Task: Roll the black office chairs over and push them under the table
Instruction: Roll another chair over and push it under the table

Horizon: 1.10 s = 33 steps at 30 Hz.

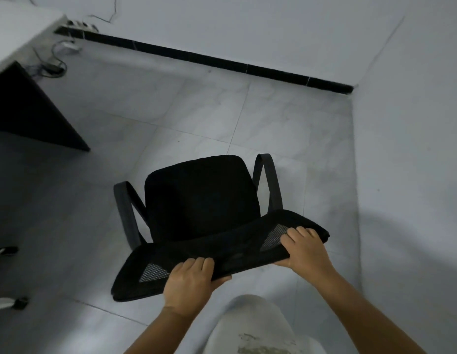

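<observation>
We see both hands on the top edge of the black office chair's mesh backrest. The left hand grips the rim toward its left end, fingers curled over the top and thumb tucked beneath. The right hand grips the rim near its right end in the same way, knuckles up. Just beyond the hands lies the seat, facing away from us, with an armrest ahead of the left hand and the other armrest ahead of the right hand. The chair stands on the pale tiled floor. The table is well ahead and far to the left of the left hand, its dark side panel reaching the floor; the chair is apart from it, not under it. Cables lie on the floor beside the table. A black skirting strip runs along the wall far ahead of both hands. Part of another chair base shows at the edge, left of the left hand.
</observation>
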{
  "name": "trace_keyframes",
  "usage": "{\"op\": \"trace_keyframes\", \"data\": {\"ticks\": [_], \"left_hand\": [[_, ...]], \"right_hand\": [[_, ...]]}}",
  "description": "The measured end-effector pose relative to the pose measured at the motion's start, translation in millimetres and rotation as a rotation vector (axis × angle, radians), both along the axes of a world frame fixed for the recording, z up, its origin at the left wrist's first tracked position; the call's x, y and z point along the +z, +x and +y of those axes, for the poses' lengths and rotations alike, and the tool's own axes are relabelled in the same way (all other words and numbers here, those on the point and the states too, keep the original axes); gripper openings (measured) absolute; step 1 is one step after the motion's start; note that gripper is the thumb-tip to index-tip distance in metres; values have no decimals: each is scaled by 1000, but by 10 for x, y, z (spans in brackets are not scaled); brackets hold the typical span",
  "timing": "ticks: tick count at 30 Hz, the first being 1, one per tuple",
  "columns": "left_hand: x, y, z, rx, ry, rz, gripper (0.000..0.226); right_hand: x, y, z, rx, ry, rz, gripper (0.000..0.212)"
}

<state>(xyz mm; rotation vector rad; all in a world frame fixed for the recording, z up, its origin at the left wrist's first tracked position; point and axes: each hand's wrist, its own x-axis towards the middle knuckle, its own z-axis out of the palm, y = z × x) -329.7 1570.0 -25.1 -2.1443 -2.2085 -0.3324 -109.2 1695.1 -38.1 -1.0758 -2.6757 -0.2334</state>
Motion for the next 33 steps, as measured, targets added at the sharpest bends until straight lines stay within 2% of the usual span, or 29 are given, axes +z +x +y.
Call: {"op": "trace_keyframes", "data": {"ticks": [3,8,12,15,17,19,24,28,33], "left_hand": [[23,376,104,61,-57,-37,52],[13,927,300,136,-90,-87,48],[51,1292,443,242,-153,-131,46],[178,1390,477,464,-270,-154,54],[280,1417,392,650,-311,-123,49],[242,1443,251,762,-236,-92,46],[146,1708,279,835,-133,-42,39],[68,2051,391,905,72,-19,73],[-16,2263,533,945,77,14,73]], "right_hand": [[24,254,226,6,-3,41,50],[51,629,639,118,0,72,46],[33,851,899,246,-8,117,24],[0,967,1090,389,-30,109,28],[3,1015,1191,483,-53,82,37],[-13,1042,1241,567,-63,76,45],[-62,1038,1509,717,-42,147,69],[-83,981,1952,829,13,164,65],[-60,701,2385,955,10,172,67]]}}
